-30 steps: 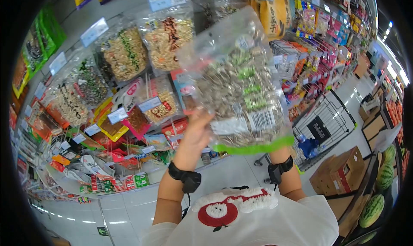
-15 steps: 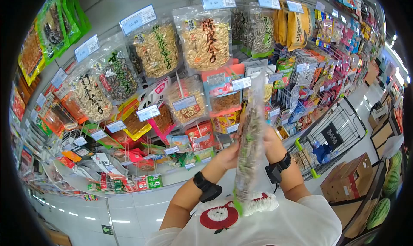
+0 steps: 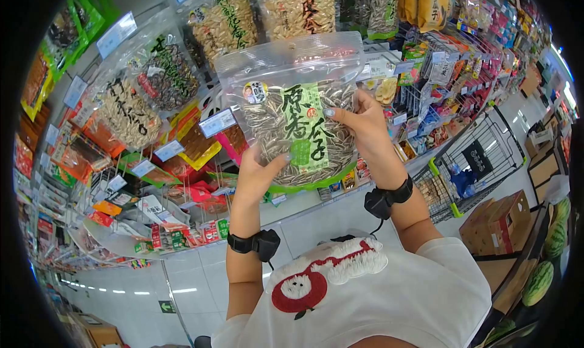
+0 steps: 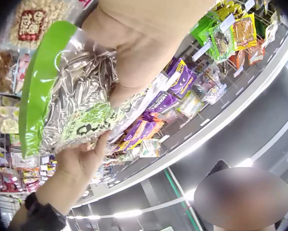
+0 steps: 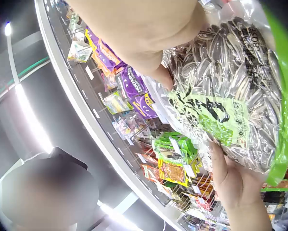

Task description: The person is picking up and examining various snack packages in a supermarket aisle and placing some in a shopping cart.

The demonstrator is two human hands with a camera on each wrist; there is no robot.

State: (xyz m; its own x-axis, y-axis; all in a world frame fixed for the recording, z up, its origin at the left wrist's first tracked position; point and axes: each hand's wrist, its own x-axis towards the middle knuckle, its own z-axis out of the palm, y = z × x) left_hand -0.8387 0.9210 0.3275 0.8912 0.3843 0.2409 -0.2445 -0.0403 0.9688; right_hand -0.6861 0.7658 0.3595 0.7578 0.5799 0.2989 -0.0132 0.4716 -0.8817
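A clear bag of sunflower seeds (image 3: 261, 126) with a green label and green bottom edge is held up before the shelf, its printed front toward the head camera. At its lower left side my left hand (image 3: 252, 174) grips it, thumb across the front. My right hand (image 3: 365, 123) pinches the upper right side, thumb on the front by the label and fingers behind. The left wrist view shows the bag (image 4: 81, 91) close up, with the right hand (image 4: 83, 163) on its far edge. In the right wrist view, the left hand (image 5: 237, 185) holds the bag's side.
Hanging snack bags (image 3: 131, 114) fill the shelf ahead, with price tags (image 3: 219, 123) in front. A shopping cart (image 3: 477, 159) stands at the right, near cardboard boxes (image 3: 496, 223) and watermelons (image 3: 538, 282). Tiled floor (image 3: 207, 278) lies below.
The bag has turned from its barcode side, through edge-on, to its labelled front. My left hand has moved to its left side and my right hand has come into view on the right.
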